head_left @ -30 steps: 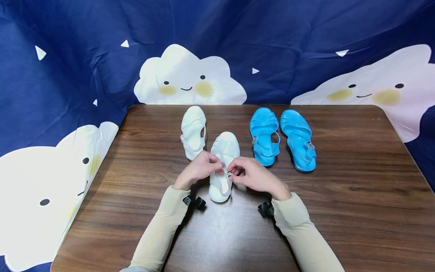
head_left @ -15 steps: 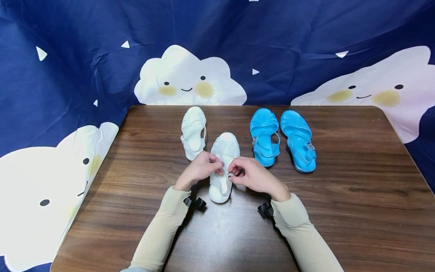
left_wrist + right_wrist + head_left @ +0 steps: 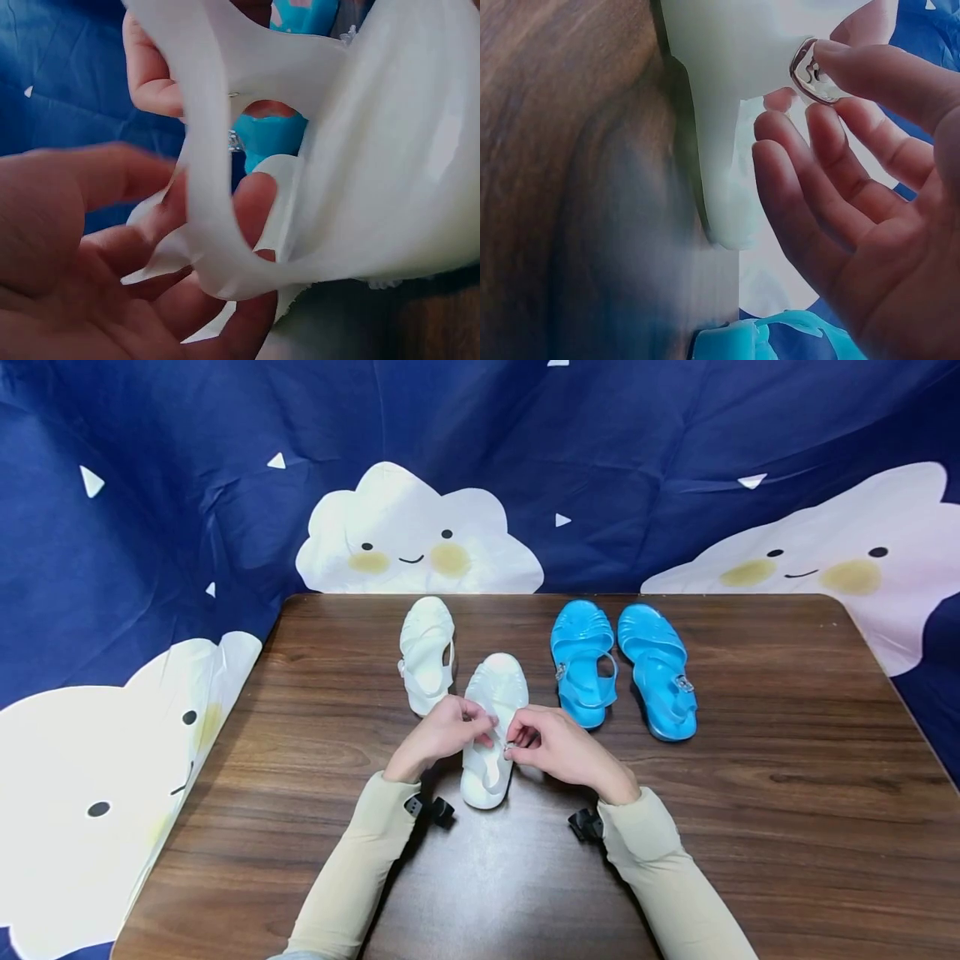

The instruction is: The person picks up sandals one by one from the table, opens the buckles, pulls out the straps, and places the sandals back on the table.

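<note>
A white sandal [image 3: 498, 685] lies toe-away on the table, between both hands. From its left side my left hand [image 3: 442, 727] holds the strap [image 3: 208, 142]; in the left wrist view the fingers pass behind that white band and the thumb is blurred. My right hand [image 3: 555, 747] pinches the small metal buckle [image 3: 808, 71] at the sandal's right side between thumb and index finger. The other fingers of that hand are bent loosely below the buckle in the right wrist view. Part of the strap is hidden by the hands in the head view.
A second white sandal [image 3: 427, 643] lies just behind the left hand. Two blue sandals, the nearer one [image 3: 583, 627] and the outer one [image 3: 652, 639], lie beyond the right hand. The wooden table [image 3: 787, 760] ends at a blue cloud-printed curtain [image 3: 600, 443].
My right index fingertip has shifted slightly to the right at the buckle. The left hand and the sandals have stayed in place.
</note>
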A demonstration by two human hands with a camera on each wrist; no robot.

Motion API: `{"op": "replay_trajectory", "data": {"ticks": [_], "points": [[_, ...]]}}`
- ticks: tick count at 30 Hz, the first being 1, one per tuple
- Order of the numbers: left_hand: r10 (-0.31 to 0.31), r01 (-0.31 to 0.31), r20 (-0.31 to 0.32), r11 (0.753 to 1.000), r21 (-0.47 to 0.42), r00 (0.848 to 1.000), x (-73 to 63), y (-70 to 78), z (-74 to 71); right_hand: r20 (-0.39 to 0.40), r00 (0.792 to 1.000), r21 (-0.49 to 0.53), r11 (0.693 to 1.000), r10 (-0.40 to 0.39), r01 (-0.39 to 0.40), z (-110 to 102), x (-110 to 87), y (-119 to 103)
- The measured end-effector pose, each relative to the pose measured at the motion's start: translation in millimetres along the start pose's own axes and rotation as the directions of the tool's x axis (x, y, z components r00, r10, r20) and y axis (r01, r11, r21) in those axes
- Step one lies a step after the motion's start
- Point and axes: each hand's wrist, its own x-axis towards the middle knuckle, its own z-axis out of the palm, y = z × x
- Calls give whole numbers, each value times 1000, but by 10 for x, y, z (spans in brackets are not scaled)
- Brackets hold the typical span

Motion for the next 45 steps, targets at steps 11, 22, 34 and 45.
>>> {"op": "replay_trajectory", "data": {"ticks": [11,22,34,45], "points": [[53,-57,60,996,69,997,-25,32,29,-2,1000,8,1000,18,-18,24,-2,5],[55,-62,62,991,118,997,-28,60,69,-8,1000,0,1000,13,-13,36,4,-1],[44,-49,38,990,133,998,-35,55,75,-16,999,-22,999,33,-34,40,4,-26],[23,-25,19,995,95,1000,-28,63,89,-30,1000,-23,1000,8,-9,43,4,-20]]}}
